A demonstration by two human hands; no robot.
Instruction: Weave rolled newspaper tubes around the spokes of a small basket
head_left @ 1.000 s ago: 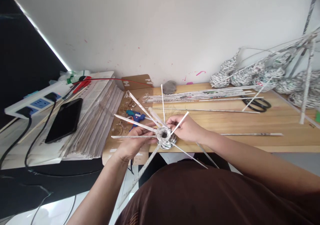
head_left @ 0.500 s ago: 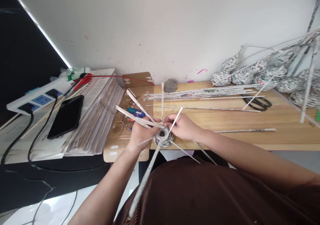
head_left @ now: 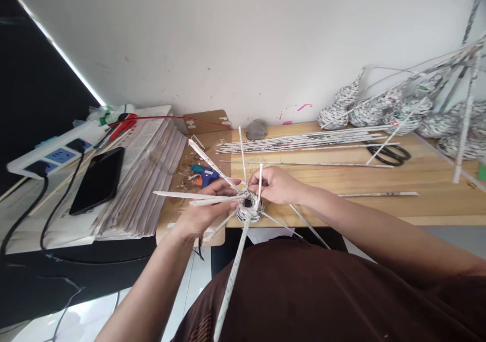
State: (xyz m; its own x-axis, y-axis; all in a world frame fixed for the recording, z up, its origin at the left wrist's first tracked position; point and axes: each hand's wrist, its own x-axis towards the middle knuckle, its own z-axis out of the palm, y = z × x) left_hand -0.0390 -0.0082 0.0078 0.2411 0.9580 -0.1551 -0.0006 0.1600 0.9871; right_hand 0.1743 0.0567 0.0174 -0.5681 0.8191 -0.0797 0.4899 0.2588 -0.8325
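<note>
One light-brown wooden table (head_left: 349, 177) spans the right. Left of it stands one tall stack of newspaper sheets (head_left: 152, 180). One white-grey woven paper piece (head_left: 250, 214), at least seven long strips radiating from its round opening, is between both hands at the table's near edge. The left hand (head_left: 199, 218) grips its side and strips; the right hand (head_left: 279, 185) pinches its rim. One flat black phone (head_left: 97, 181) and one blue, teal and orange glue gun (head_left: 208, 176) lie leftward.

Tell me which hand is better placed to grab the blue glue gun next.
Probably the left hand: it sits close to the glue gun, while the right hand is farther off, across the woven piece.
</note>
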